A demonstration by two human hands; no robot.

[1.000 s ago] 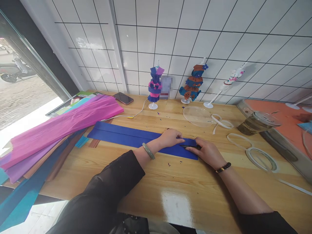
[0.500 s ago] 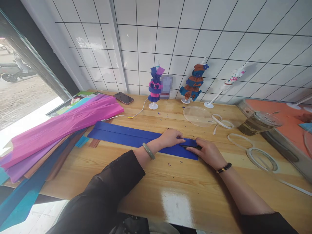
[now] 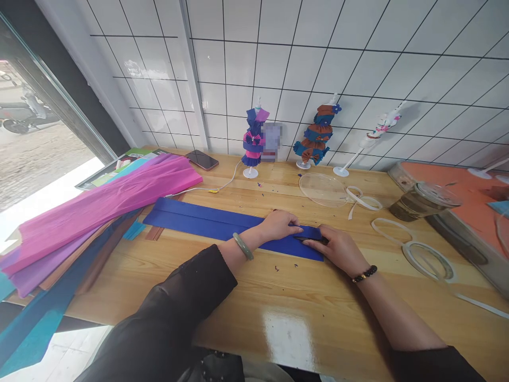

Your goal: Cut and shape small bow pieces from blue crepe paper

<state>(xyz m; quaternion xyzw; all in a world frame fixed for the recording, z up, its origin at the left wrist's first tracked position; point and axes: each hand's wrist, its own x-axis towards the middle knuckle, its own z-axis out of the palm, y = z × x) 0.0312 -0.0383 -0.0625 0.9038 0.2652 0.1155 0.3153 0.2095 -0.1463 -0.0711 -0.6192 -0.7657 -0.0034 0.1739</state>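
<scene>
A long strip of blue crepe paper [image 3: 202, 220] with a lengthwise crease lies across the table in front of me. My left hand [image 3: 278, 225] rests on it toward its right end, with thumb and fingers closed on the upper layer. At that right end my right hand [image 3: 340, 245] is closed round black scissors [image 3: 308, 238]. Their narrow dark tip points left along the paper, close to my left fingertips. Most of the handles are hidden by my fingers, so how wide the blades stand I cannot see.
Pink, purple, brown and teal crepe paper [image 3: 107, 204] is piled at left, near a phone [image 3: 202, 159]. Small dressed stands [image 3: 253, 140] line the tiled wall. At right are a clear disc [image 3: 323, 190], a tape roll [image 3: 427, 261], a lidded cup [image 3: 417, 202] and an orange-topped box [image 3: 449, 183].
</scene>
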